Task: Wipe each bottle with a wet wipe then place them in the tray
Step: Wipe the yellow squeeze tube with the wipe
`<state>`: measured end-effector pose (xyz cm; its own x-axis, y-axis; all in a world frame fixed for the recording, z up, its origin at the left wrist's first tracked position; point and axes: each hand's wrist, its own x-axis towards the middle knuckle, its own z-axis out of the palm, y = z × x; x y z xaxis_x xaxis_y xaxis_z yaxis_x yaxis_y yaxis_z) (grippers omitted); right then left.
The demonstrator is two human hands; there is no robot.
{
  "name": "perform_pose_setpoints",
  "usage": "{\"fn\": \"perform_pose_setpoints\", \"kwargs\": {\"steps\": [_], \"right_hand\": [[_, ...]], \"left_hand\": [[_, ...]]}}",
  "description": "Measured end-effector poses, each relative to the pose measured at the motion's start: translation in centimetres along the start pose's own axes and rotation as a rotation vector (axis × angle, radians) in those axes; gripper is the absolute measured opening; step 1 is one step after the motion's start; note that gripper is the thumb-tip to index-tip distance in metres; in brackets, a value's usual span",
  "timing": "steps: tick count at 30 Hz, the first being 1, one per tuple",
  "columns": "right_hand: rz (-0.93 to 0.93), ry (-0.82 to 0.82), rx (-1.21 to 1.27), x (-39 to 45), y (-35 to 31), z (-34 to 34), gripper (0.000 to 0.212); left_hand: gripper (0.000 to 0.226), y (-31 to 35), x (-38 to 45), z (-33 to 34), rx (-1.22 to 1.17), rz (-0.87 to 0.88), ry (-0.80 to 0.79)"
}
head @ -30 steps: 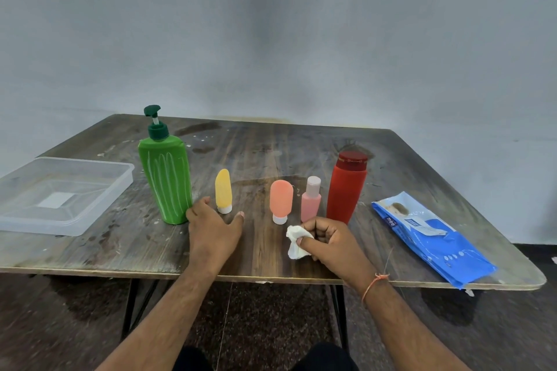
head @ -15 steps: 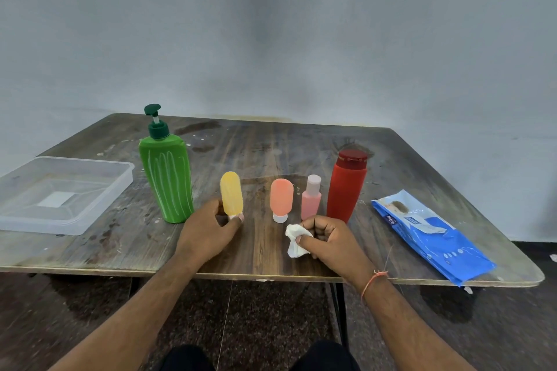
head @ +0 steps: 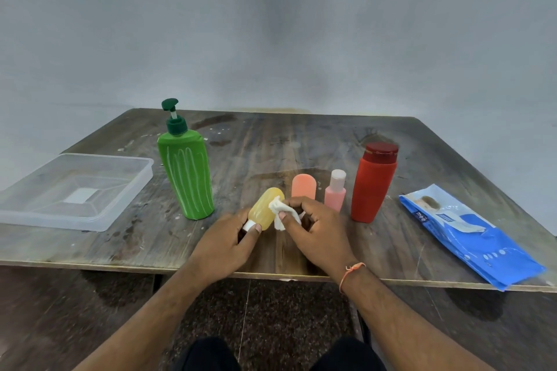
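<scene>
Head view: the left hand (head: 224, 245) pinches the yellow bottle (head: 265, 208) by its white cap end, holding it tilted off the table (head: 271, 144), while the right hand (head: 316, 232) grips a crumpled white wet wipe (head: 278, 210) and presses it against the bottle's side. Taking the green pump bottle (head: 186, 172) as landmark, the yellow bottle is held just to its right and nearer the person; the clear tray (head: 132, 190) lies to its left, holding no bottles.

Risks, as I judge them: the yellow bottle looks smooth and rounded, and wetness from the wipe could make it slip from a pinch set so low on the cap. A wide wiping stroke could also knock over the orange bottle (head: 303, 186) or the small pink bottle (head: 335, 191), both standing right behind the hands.

The tall red bottle (head: 373, 187), further right of the landmark, looks like hard matte plastic. The blue wipes pack (head: 473, 235), far right, is soft glossy film. The table is worn, stained wood.
</scene>
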<state>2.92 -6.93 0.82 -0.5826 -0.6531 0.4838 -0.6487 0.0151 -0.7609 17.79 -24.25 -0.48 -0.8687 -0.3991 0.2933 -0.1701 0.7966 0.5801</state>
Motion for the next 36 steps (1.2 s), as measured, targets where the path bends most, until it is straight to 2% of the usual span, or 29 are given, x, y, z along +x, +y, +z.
{"fn": "perform_pose_setpoints", "kwargs": {"steps": [4, 7, 14, 17, 20, 22, 26, 31, 33, 36], "right_hand": [[-0.032, 0.169, -0.177, 1.5, 0.5, 1.0, 0.023], [-0.063, 0.214, -0.257, 2.3, 1.1, 1.5, 0.022], [-0.145, 0.162, -0.311, 1.8, 1.1, 1.9, 0.027], [-0.259, 0.061, -0.261, 1.3, 1.0, 2.0, 0.026], [-0.381, -0.068, -0.275, 0.8, 0.9, 2.3, 0.026], [-0.431, -0.096, -0.315, 0.6, 0.8, 2.3, 0.026], [-0.45, 0.021, -0.386, 0.6, 0.7, 2.4, 0.028], [-0.265, 0.309, -0.438, 1.2, 0.8, 2.2, 0.027], [-0.233, 0.336, -0.421, 1.2, 0.8, 2.2, 0.027], [-0.284, 0.269, -0.403, 1.1, 0.8, 2.2, 0.031]], "left_hand": [[0.033, -0.4, 0.0, 0.3, 0.031, 0.029, -0.021], [0.012, -0.3, -0.2, 0.5, 0.072, 0.1, -0.044], [0.022, -0.5, -0.2, 0.6, 0.067, 0.12, -0.032], [0.032, -0.5, -0.2, 0.6, 0.062, 0.106, -0.026], [0.032, -0.5, -0.2, 0.5, 0.051, 0.092, -0.033], [0.029, -0.4, -0.2, 0.5, 0.032, 0.103, -0.038], [0.029, -0.5, -0.3, 0.6, -0.006, 0.111, -0.006], [0.044, -0.2, -0.6, 0.3, 0.015, 0.12, -0.024], [0.047, -0.1, -0.8, 0.2, 0.035, 0.119, -0.021], [0.049, 0.2, -0.9, 0.2, 0.031, 0.149, -0.002]]}}
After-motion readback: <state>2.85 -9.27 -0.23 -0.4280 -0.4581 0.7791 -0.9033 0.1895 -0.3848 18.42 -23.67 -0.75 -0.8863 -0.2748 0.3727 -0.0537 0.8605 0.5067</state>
